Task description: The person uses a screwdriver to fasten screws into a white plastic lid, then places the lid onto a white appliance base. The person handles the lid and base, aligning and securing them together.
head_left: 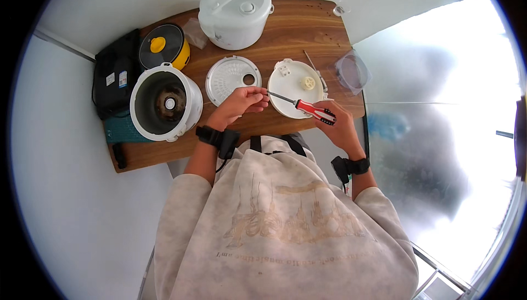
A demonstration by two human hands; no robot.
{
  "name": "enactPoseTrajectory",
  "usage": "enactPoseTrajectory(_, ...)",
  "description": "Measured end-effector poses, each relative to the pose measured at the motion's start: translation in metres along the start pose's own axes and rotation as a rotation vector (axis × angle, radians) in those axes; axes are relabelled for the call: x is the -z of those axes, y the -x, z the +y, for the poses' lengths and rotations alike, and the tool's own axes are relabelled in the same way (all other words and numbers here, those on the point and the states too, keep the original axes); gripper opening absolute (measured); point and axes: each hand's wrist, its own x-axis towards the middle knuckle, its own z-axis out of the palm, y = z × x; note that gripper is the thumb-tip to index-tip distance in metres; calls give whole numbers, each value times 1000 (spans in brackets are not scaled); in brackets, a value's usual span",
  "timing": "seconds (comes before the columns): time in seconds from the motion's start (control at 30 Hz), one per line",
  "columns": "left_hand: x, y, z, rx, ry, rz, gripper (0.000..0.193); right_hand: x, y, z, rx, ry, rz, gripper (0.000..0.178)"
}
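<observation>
My right hand [338,126] grips a screwdriver [315,111] by its red and black handle, the shaft pointing left across a round white lid [285,94]. At the shaft's tip, my left hand [245,104] has its fingertips closed in a pinch; whatever lies between them is too small to make out. A cream wheel-shaped part [308,83] and a small white block [284,71] rest in the lid. Partly behind my left hand lies a round, pale grey disc [222,72] with a dark round hole. A thin rod-like tool [309,58] lies beyond the lid.
An open white cooker body [195,102], stained inside, stands on the left of the wooden table [299,26]. Behind it are a black and yellow lidded pot [181,56] and a black case [112,94]. A white lidded cooker [233,26] stands at the back, a clear plastic container [353,72] at right.
</observation>
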Motion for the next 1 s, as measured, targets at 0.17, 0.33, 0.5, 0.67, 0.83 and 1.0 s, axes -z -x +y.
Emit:
enactPoseTrajectory(0.17, -13, 29, 26, -64, 108, -47, 34, 2, 0, -10, 43, -69, -1, 36)
enactPoseTrajectory(0.33, -19, 38, 32, -105, 116, -23, 31, 4, 2, -12, 65, -80, -2, 36)
enactPoseTrajectory(0.5, -21, 37, 31, -128, 80, 30, 22, 5, 5, -9, 73, -97, 1, 35)
enactPoseTrajectory(0.67, -24, 33, 30, -126, 48, 105, 16, 3, 8, -6, 39, -127, 26, 34)
enactPoseTrajectory(0.83, -19, 33, 28, -165, 17, 73, 14, 2, 14, 8, 3, -117, 61, 34)
enactPoseTrajectory(1.0, -21, 37, 32, -173, 89, -60, 22, 5, 23, 23, -64, -115, 95, 32)
